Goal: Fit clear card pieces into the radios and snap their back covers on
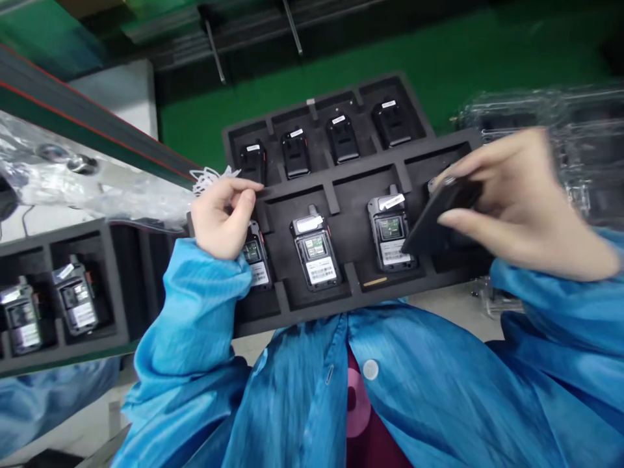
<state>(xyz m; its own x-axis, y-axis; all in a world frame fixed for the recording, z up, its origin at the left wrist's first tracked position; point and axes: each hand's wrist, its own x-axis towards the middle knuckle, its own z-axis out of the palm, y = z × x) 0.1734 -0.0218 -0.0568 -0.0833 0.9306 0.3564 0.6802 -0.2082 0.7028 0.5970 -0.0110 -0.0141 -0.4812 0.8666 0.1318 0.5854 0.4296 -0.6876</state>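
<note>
A black foam tray (351,301) lies in front of me with handheld devices in its compartments. Two of them, a middle one (316,252) and one farther right (391,231), show green boards and white labels. Above the tray's right part, my right hand (517,195) grips a flat black cover (433,221) between thumb and fingers. My left hand (225,214) is curled at the tray's left part, over another device (258,260); whether it holds anything is hidden.
Behind stands a second foam tray (312,104) with black devices. At the left is another tray (117,286) of open devices, below a red-edged rail (97,123). Clear plastic trays (580,110) sit at the right. A blue sleeve (53,396) shows at lower left.
</note>
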